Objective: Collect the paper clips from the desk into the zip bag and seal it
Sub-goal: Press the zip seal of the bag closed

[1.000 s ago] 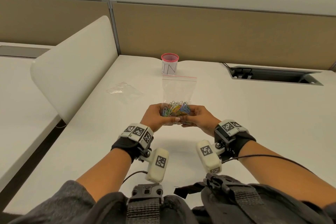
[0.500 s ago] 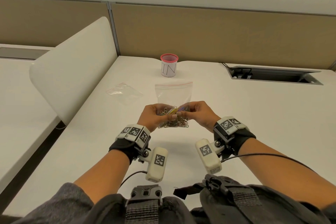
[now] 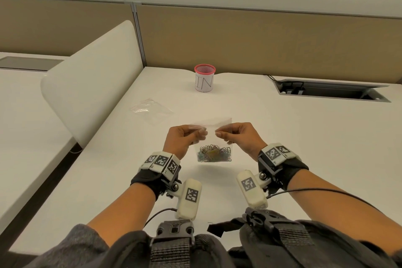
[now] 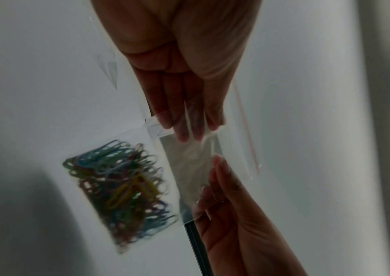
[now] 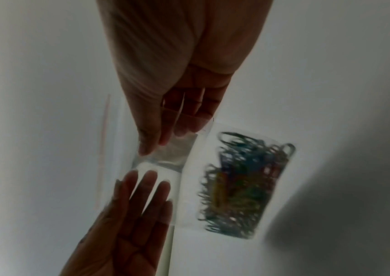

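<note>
A clear zip bag [image 3: 212,125] hangs upright just above the white desk [image 3: 304,148], held between both hands. The coloured paper clips [image 3: 214,154] lie heaped in its bottom. My left hand [image 3: 199,135] pinches the bag's upper left part and my right hand [image 3: 220,135] pinches the upper right. In the left wrist view the left hand [image 4: 189,128] has fingers on the plastic, with the clips [image 4: 123,188] below and the bag's red zip line [image 4: 248,142] beside it. The right wrist view shows the right hand [image 5: 163,142] on the bag, near the blurred clips [image 5: 243,186].
A red-rimmed mesh cup marked "IN" [image 3: 204,78] stands at the back of the desk. A second crumpled clear bag [image 3: 150,111] lies to the left. A white divider panel [image 3: 91,93] borders the left edge, and a cable hatch [image 3: 330,92] is at the back right.
The clips went from my cupped hands into the bag. Both hands shifted to the bag's upper part and lifted it upright, so the clips dropped to the bottom.
</note>
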Available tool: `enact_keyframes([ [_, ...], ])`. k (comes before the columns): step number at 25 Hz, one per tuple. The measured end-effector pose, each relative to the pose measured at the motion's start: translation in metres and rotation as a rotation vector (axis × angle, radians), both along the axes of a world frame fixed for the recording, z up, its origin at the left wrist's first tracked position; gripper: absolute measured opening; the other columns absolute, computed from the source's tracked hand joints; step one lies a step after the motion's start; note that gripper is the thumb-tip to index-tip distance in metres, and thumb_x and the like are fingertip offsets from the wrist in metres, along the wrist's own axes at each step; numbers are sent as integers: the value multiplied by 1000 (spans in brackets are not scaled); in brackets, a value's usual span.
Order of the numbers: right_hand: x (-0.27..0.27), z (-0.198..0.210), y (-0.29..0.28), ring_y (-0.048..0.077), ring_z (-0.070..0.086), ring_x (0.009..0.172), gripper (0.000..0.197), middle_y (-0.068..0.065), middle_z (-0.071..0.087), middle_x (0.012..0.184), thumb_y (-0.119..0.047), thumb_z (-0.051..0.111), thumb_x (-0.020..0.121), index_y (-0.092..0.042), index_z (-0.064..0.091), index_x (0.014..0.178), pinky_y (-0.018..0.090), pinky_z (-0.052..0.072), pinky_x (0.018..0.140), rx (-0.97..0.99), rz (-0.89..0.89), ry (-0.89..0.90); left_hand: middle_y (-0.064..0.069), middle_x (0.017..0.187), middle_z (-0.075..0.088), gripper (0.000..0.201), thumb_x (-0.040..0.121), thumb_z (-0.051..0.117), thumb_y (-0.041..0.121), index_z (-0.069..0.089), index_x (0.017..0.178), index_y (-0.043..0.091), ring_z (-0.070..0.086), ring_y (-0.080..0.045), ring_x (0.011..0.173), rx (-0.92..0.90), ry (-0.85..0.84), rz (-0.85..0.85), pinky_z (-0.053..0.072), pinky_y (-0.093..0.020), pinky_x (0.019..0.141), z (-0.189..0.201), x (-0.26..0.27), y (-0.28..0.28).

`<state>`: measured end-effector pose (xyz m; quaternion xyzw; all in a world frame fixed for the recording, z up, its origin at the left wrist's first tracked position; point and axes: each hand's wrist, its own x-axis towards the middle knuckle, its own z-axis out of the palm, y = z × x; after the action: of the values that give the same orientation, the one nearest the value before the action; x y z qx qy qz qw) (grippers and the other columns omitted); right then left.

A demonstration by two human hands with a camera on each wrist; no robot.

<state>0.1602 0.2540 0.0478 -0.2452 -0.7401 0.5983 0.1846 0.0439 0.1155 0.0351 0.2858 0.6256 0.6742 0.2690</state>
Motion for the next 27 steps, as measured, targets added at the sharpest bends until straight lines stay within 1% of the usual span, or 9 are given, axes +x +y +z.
enact_keyframes([
  [4, 1, 3, 4, -7, 59, 53, 26, -15, 68, 53, 0, 68, 79, 7, 67, 103, 8, 49, 54, -8, -25, 54, 9, 56, 71, 14, 82, 59, 3, 66, 93, -3, 66, -3, 56, 36, -16, 13, 53, -14, 61, 0, -1, -1],
  [6, 2, 3, 5, -5, 59, 54, 26, -10, 68, 61, 1, 70, 77, 9, 68, 102, 7, 50, 56, 14, -17, 47, 9, 56, 71, 15, 81, 61, 3, 66, 93, -3, 66, -3, 57, 32, -6, 20, 54, -14, 62, -1, -1, -2],
  [9, 6, 1, 7, -7, 58, 57, 27, -1, 66, 72, -4, 74, 73, 2, 71, 99, 1, 48, 61, 86, 13, -9, 11, 55, 70, 19, 75, 68, 7, 68, 93, 0, 66, 0, 59, -22, 49, 24, 52, -13, 63, -4, -2, -4],
  [13, 11, -1, 10, -8, 60, 57, 22, -10, 67, 65, -4, 76, 71, 2, 72, 92, 3, 48, 64, 92, 26, -56, 12, 58, 69, 15, 65, 78, 10, 71, 77, 15, 65, -1, 58, -105, 107, 10, 50, -10, 62, -6, -3, -8],
  [18, 10, 2, 12, -8, 65, 57, 19, -17, 69, 52, 2, 74, 71, 8, 71, 89, 3, 51, 63, 92, 40, -29, 6, 70, 70, 25, 61, 80, 8, 72, 84, 5, 66, 2, 63, -171, 161, -62, 50, -9, 65, -5, 0, -8],
  [20, 8, 3, 14, -8, 64, 56, 19, -17, 69, 52, 2, 75, 70, 9, 70, 88, 3, 50, 62, 94, 5, 11, 9, 64, 69, 21, 63, 79, 8, 72, 83, 4, 65, 2, 59, -169, 166, -49, 50, -9, 62, -4, 0, -7],
  [23, 7, 4, 14, -9, 60, 55, 21, -14, 69, 57, 0, 76, 70, 7, 70, 89, 1, 47, 61, 117, -10, 25, 12, 49, 67, 7, 68, 76, 10, 72, 74, 13, 61, -1, 51, -123, 147, 2, 50, -13, 58, -2, -2, -4],
  [25, 7, 3, 12, -9, 58, 59, 23, -3, 67, 69, -4, 76, 71, 4, 71, 93, 1, 46, 63, 149, 12, -8, 13, 48, 66, 9, 69, 74, 9, 72, 77, 14, 59, 0, 50, -107, 147, 11, 48, -11, 56, 0, -2, -2],
  [27, 7, 2, 9, -10, 59, 62, 25, -2, 66, 73, -6, 76, 72, 3, 71, 94, 1, 46, 66, 166, 31, -30, 14, 48, 66, 13, 70, 74, 8, 71, 82, 12, 59, 2, 50, -97, 146, 9, 47, -10, 55, 0, 0, -1],
])
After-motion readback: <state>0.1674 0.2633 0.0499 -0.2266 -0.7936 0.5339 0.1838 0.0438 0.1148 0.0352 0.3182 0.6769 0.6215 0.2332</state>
